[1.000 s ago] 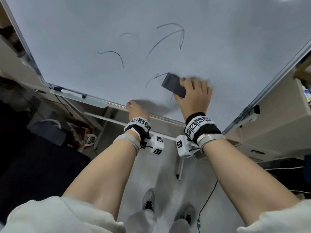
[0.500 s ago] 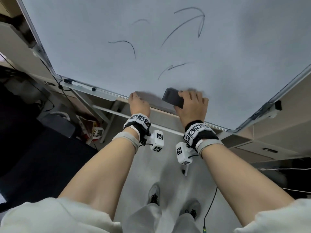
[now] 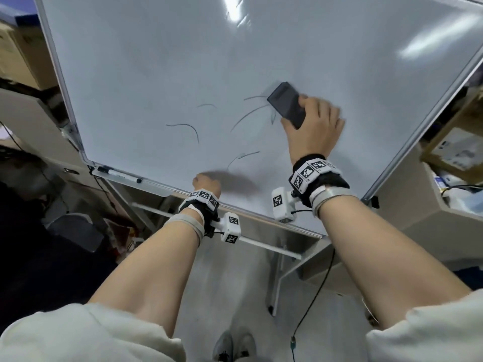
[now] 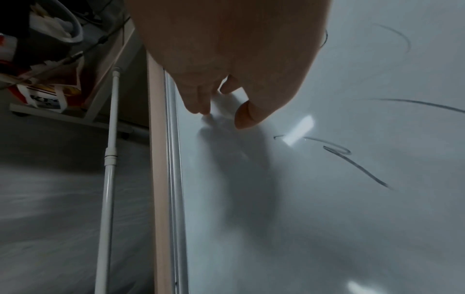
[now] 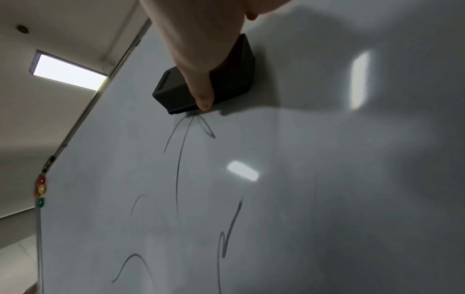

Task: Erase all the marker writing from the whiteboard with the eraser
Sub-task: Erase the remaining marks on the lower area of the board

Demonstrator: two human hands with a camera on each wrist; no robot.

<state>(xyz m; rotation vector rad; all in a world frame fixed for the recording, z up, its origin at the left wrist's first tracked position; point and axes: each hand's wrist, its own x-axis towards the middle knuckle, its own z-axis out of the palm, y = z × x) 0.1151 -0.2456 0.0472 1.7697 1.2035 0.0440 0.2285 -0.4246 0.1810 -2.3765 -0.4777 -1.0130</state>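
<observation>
The right hand (image 3: 315,126) grips the dark eraser (image 3: 286,105), thumb along one side and fingers curled over the other, and holds it flat against the whiteboard (image 3: 156,61). The eraser sits at the upper end of a group of thin black marker strokes (image 3: 249,114) that fan out from under its edge; in the right wrist view those lines (image 5: 180,159) run away from the eraser (image 5: 226,79) down the board.

More writing lies apart from the eraser: a curved stroke (image 3: 185,129) to the left, a short faint arc (image 3: 206,105) above it, and a small hooked line (image 3: 241,156) lower down, near the bottom rail.

The left hand (image 3: 206,181) rests at the bottom edge of the board with its fingers loosely bent, fingertips (image 4: 201,110) touching the surface just beside the metal frame (image 4: 176,179). It holds nothing. Its shadow falls across the board beside it.

A marker pen (image 3: 119,174) lies in the tray (image 3: 156,189) along the lower left edge of the board, well apart from both hands. Coloured magnets (image 5: 40,192) cling to the far edge of the board. Below the board stand white support bars (image 4: 109,159), a red and white paper bag (image 4: 48,97) on a low shelf, and a cable (image 3: 311,309) trailing over the floor. Cardboard boxes (image 3: 454,150) sit on a shelf to the right.
</observation>
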